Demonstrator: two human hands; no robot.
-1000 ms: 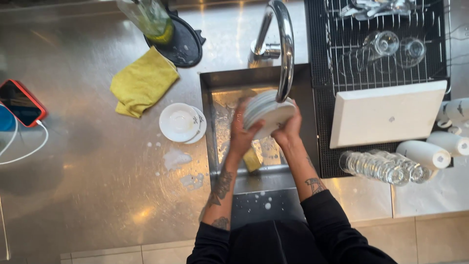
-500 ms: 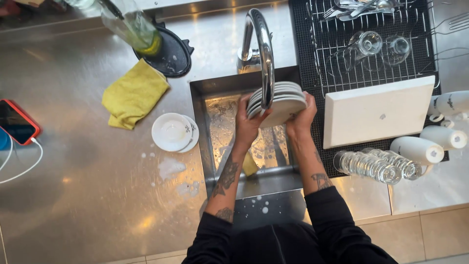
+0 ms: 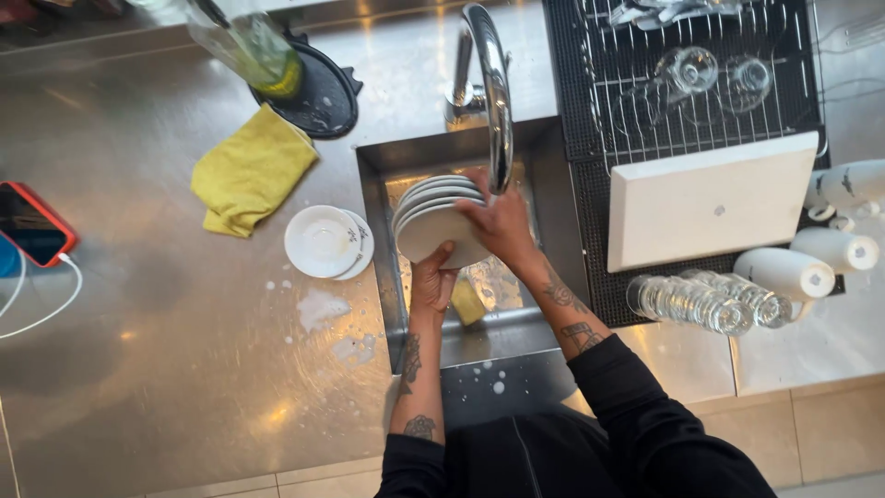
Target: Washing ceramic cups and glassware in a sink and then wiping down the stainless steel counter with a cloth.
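Here both hands point(image 3: 466, 254) grasp the stack of plates point(image 3: 433, 221), tilted faces toward the faucet point(image 3: 490, 88).

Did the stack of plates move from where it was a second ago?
Yes. The stack of white plates has shifted to the left side of the faucet, over the sink; earlier it sat under the faucet's spout, more to its right.

A wet stainless-steel desk point(image 3: 166, 369), flecked with soap suds, carries a crumpled yellow cloth point(image 3: 251, 171), two stacked white saucers point(image 3: 325, 242) just right of it, and a red-cased phone point(image 3: 31, 224) on a white cable point(image 3: 41, 304) at the far left edge. A black round mat point(image 3: 323, 97) (a clear bottle point(image 3: 247, 44) stands on it) sits behind the cloth; a black draining mat point(image 3: 590, 138) lies right of the sunken sink point(image 3: 373, 184).
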